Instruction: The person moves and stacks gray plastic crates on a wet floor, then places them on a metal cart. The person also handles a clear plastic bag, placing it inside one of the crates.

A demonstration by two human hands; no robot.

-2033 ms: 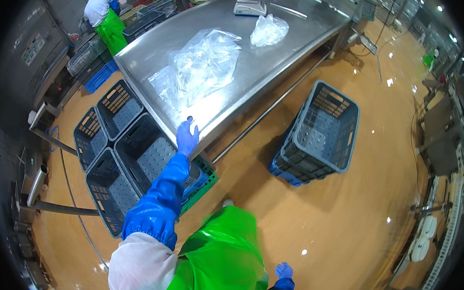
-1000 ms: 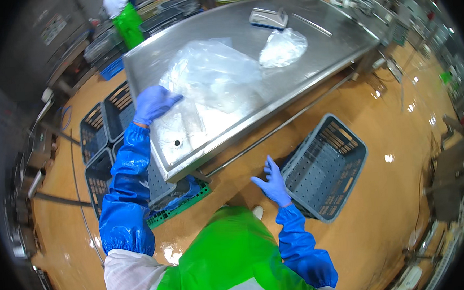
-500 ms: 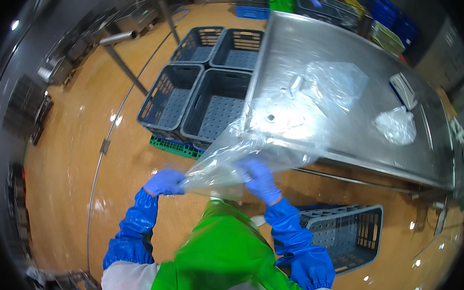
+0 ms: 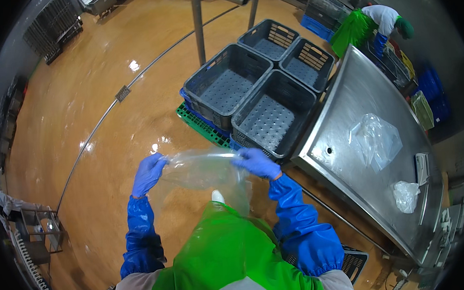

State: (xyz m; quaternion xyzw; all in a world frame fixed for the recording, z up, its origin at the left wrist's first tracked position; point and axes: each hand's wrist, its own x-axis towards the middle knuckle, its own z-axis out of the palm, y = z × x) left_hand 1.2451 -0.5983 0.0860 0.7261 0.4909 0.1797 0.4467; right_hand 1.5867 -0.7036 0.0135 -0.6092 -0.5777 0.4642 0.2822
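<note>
A large clear plastic bag (image 4: 204, 173) hangs in front of my green apron, its top edge spread between my two hands. My left hand (image 4: 149, 174), in a blue-violet glove, pinches one corner of that edge. The opposite corner is gripped by my right hand (image 4: 258, 162), gloved alike. Through the film I see the orange floor and a white boot (image 4: 217, 196). Just beyond my right hand stand several grey perforated crates (image 4: 272, 113), grouped on a green pallet (image 4: 201, 126); the insides that show hold nothing.
To the right is a steel table (image 4: 344, 162) with a drain hole, bearing crumpled clear bags (image 4: 376, 139) and a small bundled one (image 4: 406, 196). A co-worker in a green apron (image 4: 355, 31) bends over crates at the far right. Steel posts (image 4: 198, 30) rise behind the crates. Another crate (image 4: 354, 265) sits low right.
My body has turned left, toward the grey crates. The bag has come off the table's edge and now hangs stretched between both hands. The co-worker now shows more fully.
</note>
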